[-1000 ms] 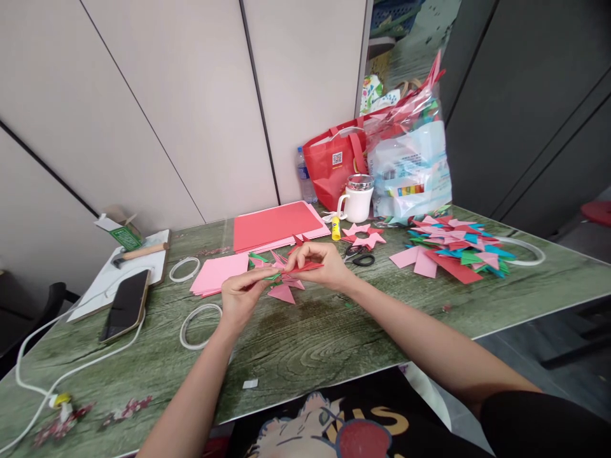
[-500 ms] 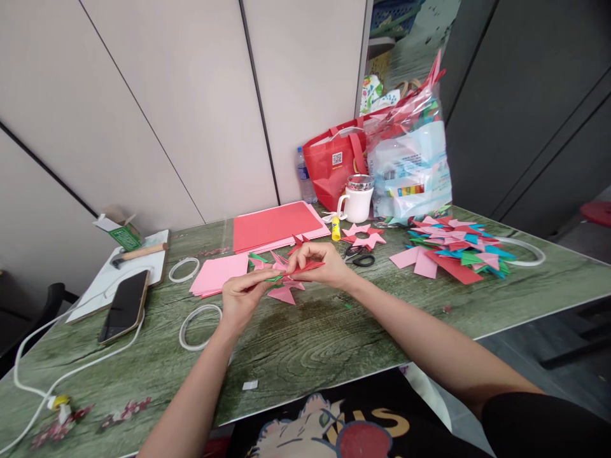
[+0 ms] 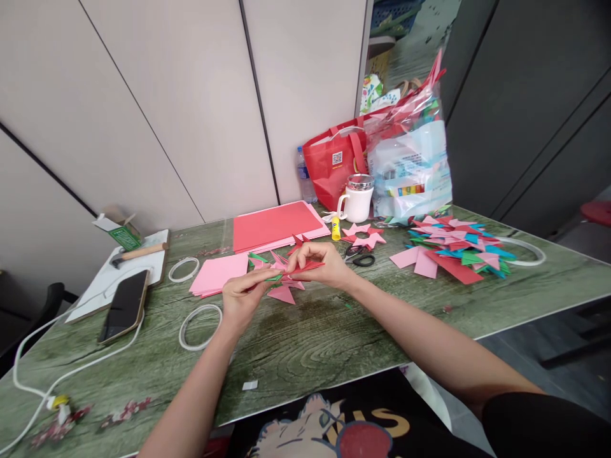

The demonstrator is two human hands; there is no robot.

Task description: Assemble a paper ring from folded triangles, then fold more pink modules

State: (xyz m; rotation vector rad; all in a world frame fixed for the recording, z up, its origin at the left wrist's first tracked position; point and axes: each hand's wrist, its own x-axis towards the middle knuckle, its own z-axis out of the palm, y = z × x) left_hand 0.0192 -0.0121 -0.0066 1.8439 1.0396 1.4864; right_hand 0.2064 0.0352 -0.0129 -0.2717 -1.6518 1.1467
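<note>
In the middle of the table, my right hand (image 3: 329,266) pinches a red folded paper piece (image 3: 311,268) between thumb and fingers. My left hand (image 3: 242,304) is closed on a green folded paper piece (image 3: 273,278), whose end meets the red one. Fingers hide the place where the two pieces join. Beneath and behind my hands lie several pink folded pieces (image 3: 283,294), with red and green ones among them. A stack of pink paper squares (image 3: 217,275) is just left of my left hand.
Right of my hands are black scissors (image 3: 363,260), a yellow glue stick (image 3: 336,229), a pink-and-red paper ring (image 3: 365,242) and a white mug (image 3: 358,202). Folded pieces (image 3: 463,245) are heaped farther right. A tape roll (image 3: 200,327), phone (image 3: 125,306) and hammer (image 3: 140,253) lie left.
</note>
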